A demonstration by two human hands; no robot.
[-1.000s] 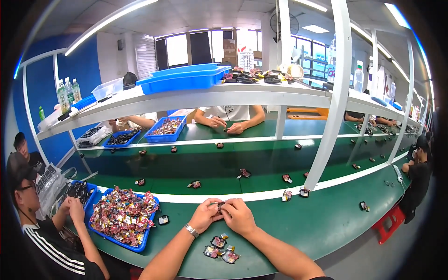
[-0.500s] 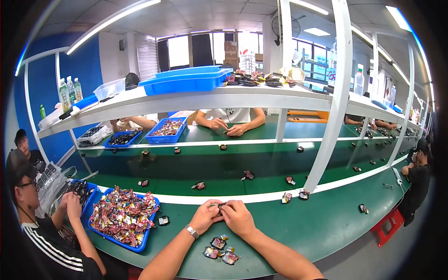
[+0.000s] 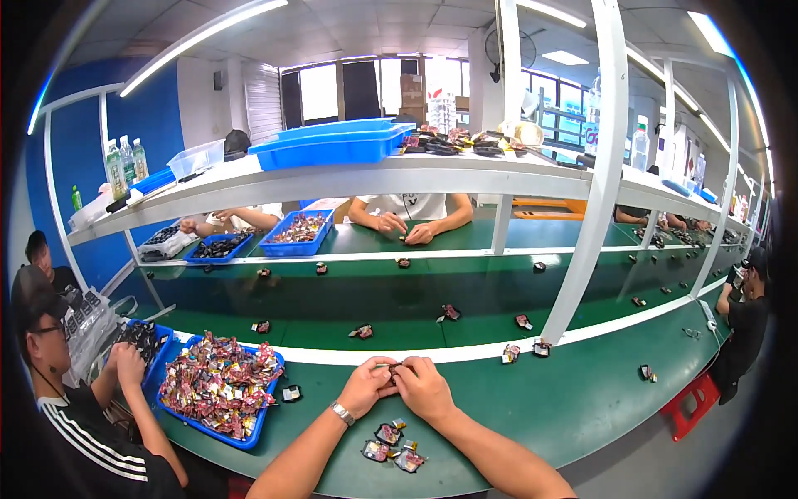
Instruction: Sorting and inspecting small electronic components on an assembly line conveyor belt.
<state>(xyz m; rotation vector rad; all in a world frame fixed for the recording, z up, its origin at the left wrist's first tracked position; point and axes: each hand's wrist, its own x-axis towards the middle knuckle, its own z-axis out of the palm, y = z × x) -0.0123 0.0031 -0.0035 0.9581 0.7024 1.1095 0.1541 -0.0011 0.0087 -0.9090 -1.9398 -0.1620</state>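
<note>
My left hand (image 3: 364,391), with a watch on its wrist, and my right hand (image 3: 425,391) meet at the middle of the green bench. Their fingertips pinch a small dark electronic part (image 3: 394,368) between them, mostly hidden by the fingers. Between my forearms lie three small circuit assemblies, black-edged with red boards and yellow tabs: an upper one (image 3: 388,433), a left one (image 3: 376,451) and a lower right one (image 3: 409,461). To the left, a blue tray (image 3: 264,420) is heaped with similar assemblies, and one dark piece (image 3: 291,393) rests beside it.
Beyond a white rail (image 3: 324,356) runs a green conveyor belt (image 3: 391,291) carrying scattered assemblies. Two assemblies (image 3: 525,352) lie by a white post (image 3: 582,191). A shelf (image 3: 349,176) crosses above, holding blue trays (image 3: 328,150). A co-worker (image 3: 100,416) sits close at left; others work opposite and far right.
Assemblies on the belt have shifted slightly to the right. My hands stay in nearly the same place, still gripping the small part. At far right, a co-worker's hands have risen a little.
</note>
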